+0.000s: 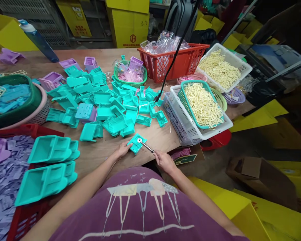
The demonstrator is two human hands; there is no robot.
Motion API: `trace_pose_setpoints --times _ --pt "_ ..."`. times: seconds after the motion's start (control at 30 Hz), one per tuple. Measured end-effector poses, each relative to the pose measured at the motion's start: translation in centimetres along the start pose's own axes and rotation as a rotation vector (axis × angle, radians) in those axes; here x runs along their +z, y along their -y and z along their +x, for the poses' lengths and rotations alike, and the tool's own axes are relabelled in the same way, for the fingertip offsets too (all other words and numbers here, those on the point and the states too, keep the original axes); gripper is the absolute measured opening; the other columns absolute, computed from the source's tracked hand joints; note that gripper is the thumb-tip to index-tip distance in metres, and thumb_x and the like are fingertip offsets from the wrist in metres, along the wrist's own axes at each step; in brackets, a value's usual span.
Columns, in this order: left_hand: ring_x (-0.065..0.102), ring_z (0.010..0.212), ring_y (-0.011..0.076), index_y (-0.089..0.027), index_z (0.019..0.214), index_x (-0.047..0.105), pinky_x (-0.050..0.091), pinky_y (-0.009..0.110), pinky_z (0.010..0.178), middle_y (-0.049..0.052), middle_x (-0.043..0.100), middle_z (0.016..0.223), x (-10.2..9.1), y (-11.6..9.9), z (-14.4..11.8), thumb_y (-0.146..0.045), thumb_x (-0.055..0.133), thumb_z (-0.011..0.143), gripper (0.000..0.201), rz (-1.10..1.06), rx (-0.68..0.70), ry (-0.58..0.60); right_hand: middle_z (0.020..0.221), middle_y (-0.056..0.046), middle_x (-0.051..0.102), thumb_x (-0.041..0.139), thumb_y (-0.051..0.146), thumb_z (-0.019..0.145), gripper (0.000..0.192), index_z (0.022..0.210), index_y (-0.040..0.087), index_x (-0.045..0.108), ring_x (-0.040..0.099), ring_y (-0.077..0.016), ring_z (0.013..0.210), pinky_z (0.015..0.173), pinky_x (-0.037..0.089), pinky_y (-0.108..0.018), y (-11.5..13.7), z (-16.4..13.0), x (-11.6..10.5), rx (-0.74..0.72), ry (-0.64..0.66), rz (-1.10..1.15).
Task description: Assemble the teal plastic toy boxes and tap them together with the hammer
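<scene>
At the table's near edge, my left hand [122, 149] is closed on the left side of a teal plastic piece [133, 147]. My right hand [165, 161] grips the end of a thin metal rod [147, 147]. The rod's round, pale head with a dark centre lies over the teal piece; whether it presses on it I cannot tell. Beyond my hands spreads a loose pile of similar teal pieces [104, 98], with a teal-and-purple assembled piece [86, 112] among them. Two larger teal trays [41, 182] lie to the left.
A white crate [204, 135] holding a basket of cream parts [202, 103] stands right of the pile. A red crate [173, 63] of clear plastic pieces is behind, with a black cable [174, 53] hanging before it. At left are a green tub [25, 80] and a bin of purple parts [5, 187].
</scene>
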State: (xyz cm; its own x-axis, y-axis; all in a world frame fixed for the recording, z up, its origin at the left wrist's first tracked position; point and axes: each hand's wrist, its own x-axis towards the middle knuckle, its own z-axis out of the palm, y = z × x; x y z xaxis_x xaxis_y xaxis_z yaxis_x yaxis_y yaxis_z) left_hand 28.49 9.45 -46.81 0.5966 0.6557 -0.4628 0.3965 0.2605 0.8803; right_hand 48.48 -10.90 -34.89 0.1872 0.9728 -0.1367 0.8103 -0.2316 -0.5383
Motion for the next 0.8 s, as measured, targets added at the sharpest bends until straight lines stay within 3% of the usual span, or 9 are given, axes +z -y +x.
trace_pose_setpoints --times 0.13,0.27,0.47,0.67,0.8 --pt "0.068 0.093 0.0269 -0.015 0.104 0.07 0.054 0.039 0.086 0.009 0.075 0.098 -0.6 -1.2 -1.6 -0.071 0.058 0.078 0.063 0.04 0.094 0.123 0.103 -0.012 0.071 0.037 0.029 0.105 0.031 0.12 0.018 0.062 0.069 -0.0236 0.091 0.078 0.053 -0.031 1.0 0.3 0.8 -0.133 -0.106 0.099" --pt "0.066 0.102 0.0279 -0.018 0.117 0.067 0.053 0.04 0.092 0.008 0.073 0.11 -1.2 -1.7 -3.2 -0.055 0.072 0.074 0.056 0.134 0.208 0.211 0.091 -0.01 0.071 0.036 0.028 0.105 0.032 0.114 0.016 0.064 0.068 -0.021 0.079 0.073 0.054 -0.031 1.0 0.3 1.0 -0.135 -0.164 0.195" --pt "0.05 0.12 0.0318 -0.02 0.095 0.074 0.035 0.05 0.11 0.012 0.061 0.12 0.7 -0.7 -3.0 -0.042 0.068 0.084 0.026 0.379 0.364 0.013 0.101 -0.011 0.072 0.038 0.027 0.104 0.03 0.121 0.016 0.06 0.07 -0.0202 0.088 0.079 0.055 -0.029 1.9 -1.6 0.1 -0.19 -0.185 0.211" --pt "0.053 0.089 0.0249 -0.022 0.084 0.077 0.041 0.041 0.094 0.007 0.061 0.081 2.2 -0.3 -2.3 -0.046 0.063 0.089 0.028 0.544 0.411 0.035 0.095 -0.011 0.071 0.035 0.027 0.105 0.032 0.119 0.017 0.061 0.07 -0.0213 0.085 0.077 0.056 -0.03 1.7 -4.0 0.9 -0.144 -0.178 0.063" --pt "0.054 0.083 0.0242 -0.022 0.082 0.076 0.041 0.039 0.092 0.008 0.066 0.082 2.5 -0.5 -2.2 -0.05 0.057 0.092 0.036 0.588 0.406 0.047 0.101 -0.013 0.071 0.032 0.029 0.105 0.037 0.125 0.016 0.06 0.07 -0.0234 0.091 0.08 0.057 -0.032 0.9 -5.0 1.6 -0.071 -0.153 0.019"
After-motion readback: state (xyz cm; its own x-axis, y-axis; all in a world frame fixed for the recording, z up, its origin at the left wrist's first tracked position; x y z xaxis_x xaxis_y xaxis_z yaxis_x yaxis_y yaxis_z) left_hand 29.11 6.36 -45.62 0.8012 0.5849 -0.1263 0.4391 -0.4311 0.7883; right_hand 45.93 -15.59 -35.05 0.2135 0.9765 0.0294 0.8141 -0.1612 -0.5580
